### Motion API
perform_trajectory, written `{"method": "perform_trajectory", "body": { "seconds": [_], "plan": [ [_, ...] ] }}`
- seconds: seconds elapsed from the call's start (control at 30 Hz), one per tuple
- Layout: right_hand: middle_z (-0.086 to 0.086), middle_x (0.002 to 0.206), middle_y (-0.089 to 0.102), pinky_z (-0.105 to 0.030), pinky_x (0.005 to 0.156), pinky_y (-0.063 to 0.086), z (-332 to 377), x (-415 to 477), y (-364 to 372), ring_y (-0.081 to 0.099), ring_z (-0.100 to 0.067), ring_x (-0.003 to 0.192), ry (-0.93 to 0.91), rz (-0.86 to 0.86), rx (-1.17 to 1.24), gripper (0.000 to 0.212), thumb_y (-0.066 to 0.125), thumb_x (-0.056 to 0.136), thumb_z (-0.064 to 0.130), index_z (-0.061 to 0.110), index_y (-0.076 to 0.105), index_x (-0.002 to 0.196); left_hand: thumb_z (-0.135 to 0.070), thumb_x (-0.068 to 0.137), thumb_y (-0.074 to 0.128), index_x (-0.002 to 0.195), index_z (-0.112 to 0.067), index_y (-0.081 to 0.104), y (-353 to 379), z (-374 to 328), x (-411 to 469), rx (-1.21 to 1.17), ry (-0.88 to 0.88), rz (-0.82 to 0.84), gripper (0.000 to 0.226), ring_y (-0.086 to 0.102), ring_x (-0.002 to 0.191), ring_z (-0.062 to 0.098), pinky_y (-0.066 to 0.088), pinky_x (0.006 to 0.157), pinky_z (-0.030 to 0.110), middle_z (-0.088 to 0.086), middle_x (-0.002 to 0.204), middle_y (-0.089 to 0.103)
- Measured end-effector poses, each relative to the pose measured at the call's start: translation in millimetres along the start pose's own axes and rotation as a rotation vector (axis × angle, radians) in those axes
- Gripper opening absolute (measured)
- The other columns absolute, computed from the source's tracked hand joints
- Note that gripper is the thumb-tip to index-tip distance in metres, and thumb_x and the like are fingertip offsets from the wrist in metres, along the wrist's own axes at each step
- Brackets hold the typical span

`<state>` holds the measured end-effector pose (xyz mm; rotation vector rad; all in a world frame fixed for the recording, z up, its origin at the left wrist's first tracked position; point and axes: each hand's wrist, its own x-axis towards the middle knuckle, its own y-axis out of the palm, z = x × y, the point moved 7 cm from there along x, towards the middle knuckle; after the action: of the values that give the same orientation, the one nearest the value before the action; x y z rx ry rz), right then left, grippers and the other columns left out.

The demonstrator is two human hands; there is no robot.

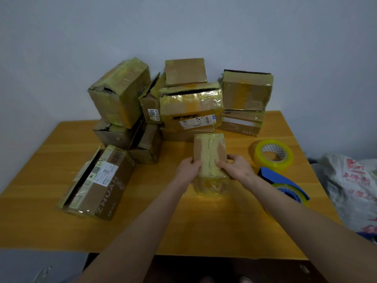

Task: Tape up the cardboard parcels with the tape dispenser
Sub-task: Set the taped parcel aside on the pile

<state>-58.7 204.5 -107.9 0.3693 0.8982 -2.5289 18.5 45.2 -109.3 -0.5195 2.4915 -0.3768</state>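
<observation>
A small cardboard parcel (210,152), wrapped in yellowish clear tape, stands in the middle of the wooden table (61,231). My left hand (188,167) grips its left side and my right hand (234,166) grips its right side. The blue tape dispenser (285,185) with a roll in it lies on the table just right of my right forearm, untouched. A spare roll of yellowish tape (273,155) lies flat behind the dispenser.
Several taped cardboard parcels are stacked along the back of the table against the wall (191,103). A long box printed ZHUAZHUA (98,182) lies at the left. A white plastic bag with red print (353,188) sits off the table's right edge.
</observation>
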Motion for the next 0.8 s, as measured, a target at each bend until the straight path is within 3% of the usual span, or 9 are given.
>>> {"method": "perform_trajectory", "body": {
  "seconds": [0.13, 0.33, 0.63, 0.73, 0.8],
  "plan": [
    [-0.001, 0.116, 0.067, -0.040, 0.082, 0.057, 31.6, -1.5, 0.1, 0.065, -0.019, 0.095, -0.051, -0.038, -0.057, 0.060, 0.066, 0.083, 0.052, 0.018, 0.055, 0.132, -0.036, 0.092, 0.053, 0.129, -0.015, 0.053, -35.2, -12.9, -1.7, 0.148, 0.088, -0.129, 0.043, 0.057, 0.103, 0.025, 0.052, 0.091, 0.045, 0.004, 0.115, 0.059],
    [-0.005, 0.116, 0.064, -0.044, 0.085, 0.056, 90.9, -9.2, 22.4, 0.064, -0.024, 0.101, -0.186, -0.014, -0.024, 0.059, 0.074, 0.077, 0.047, 0.014, 0.055, 0.123, -0.045, 0.092, 0.050, 0.125, -0.017, 0.052, -103.9, -31.7, -24.4, 0.309, 0.197, -0.394, 0.044, 0.055, 0.094, 0.017, 0.046, 0.077, 0.031, -0.001, 0.107, 0.058],
    [0.005, 0.103, 0.062, -0.040, 0.082, 0.056, 180.1, -45.4, 74.3, 0.061, -0.016, 0.092, -0.514, 0.054, 0.005, 0.050, 0.076, 0.072, 0.050, 0.023, 0.051, 0.106, -0.043, 0.088, 0.051, 0.100, -0.022, 0.057, -204.9, -33.5, -90.1, 0.268, 0.221, -0.816, 0.024, 0.056, 0.081, 0.017, 0.048, 0.071, 0.032, -0.007, 0.088, 0.059],
    [0.008, 0.099, 0.060, -0.040, 0.084, 0.053, 215.8, -60.9, 91.7, 0.060, -0.017, 0.095, -0.600, 0.078, 0.013, 0.049, 0.074, 0.074, 0.050, 0.023, 0.051, 0.108, -0.041, 0.087, 0.052, 0.097, -0.022, 0.056, -240.0, -32.0, -112.7, 0.233, 0.199, -0.931, 0.022, 0.053, 0.070, 0.010, 0.037, 0.056, 0.025, -0.011, 0.079, 0.056],
    [0.010, 0.093, 0.058, -0.037, 0.080, 0.052, 242.3, -70.5, 106.7, 0.060, -0.017, 0.092, -0.659, 0.090, 0.019, 0.042, 0.073, 0.076, 0.047, 0.024, 0.050, 0.103, -0.040, 0.086, 0.051, 0.097, -0.023, 0.054, -266.6, -29.9, -124.5, 0.199, 0.180, -0.991, 0.020, 0.053, 0.073, 0.013, 0.035, 0.058, 0.025, -0.009, 0.082, 0.058]
  ]
}}
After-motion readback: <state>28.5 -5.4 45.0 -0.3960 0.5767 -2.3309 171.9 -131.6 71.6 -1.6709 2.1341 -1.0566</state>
